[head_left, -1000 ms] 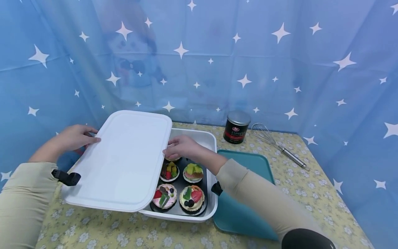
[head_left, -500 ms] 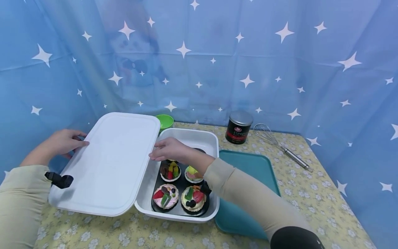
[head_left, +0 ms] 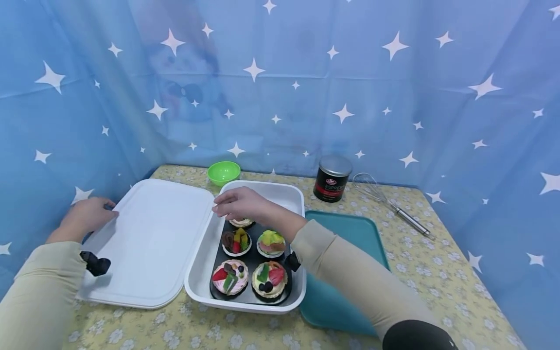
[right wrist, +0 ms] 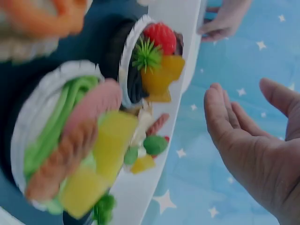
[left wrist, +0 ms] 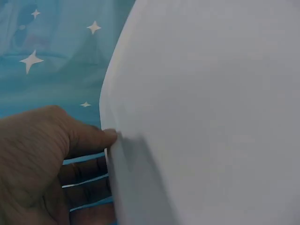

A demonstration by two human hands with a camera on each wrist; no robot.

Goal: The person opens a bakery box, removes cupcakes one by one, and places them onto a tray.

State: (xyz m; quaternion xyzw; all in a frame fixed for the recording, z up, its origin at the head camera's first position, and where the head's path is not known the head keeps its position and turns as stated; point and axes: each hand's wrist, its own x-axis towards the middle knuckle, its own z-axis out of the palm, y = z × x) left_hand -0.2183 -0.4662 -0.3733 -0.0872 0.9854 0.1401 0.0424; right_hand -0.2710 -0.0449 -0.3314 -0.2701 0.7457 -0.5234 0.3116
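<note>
My left hand (head_left: 89, 216) pinches the left edge of a white lid (head_left: 153, 238), thumb on top and the other fingers at or below the edge, as the left wrist view shows. The lid lies low over the table, left of a white rectangular box (head_left: 199, 277). Over the box's left rim hovers my right hand (head_left: 242, 204), holding nothing, its fingers loosely extended in the right wrist view (right wrist: 253, 140). Inside the box is a dark muffin tin (head_left: 250, 295) with several fruit-topped cupcakes (head_left: 270, 279); my right hand and forearm hide part of it.
Behind the box stands a green bowl (head_left: 223, 173). A teal tray (head_left: 345, 301) lies right of the box, partly under my right forearm. Further back are an espresso tin (head_left: 332, 180) and a whisk (head_left: 395, 206). A blue star-patterned curtain (head_left: 280, 97) closes off the back.
The lid has moved left off the box and down toward the table, uncovering the green bowl and more of the box. My right hand has let go of the lid's right edge.
</note>
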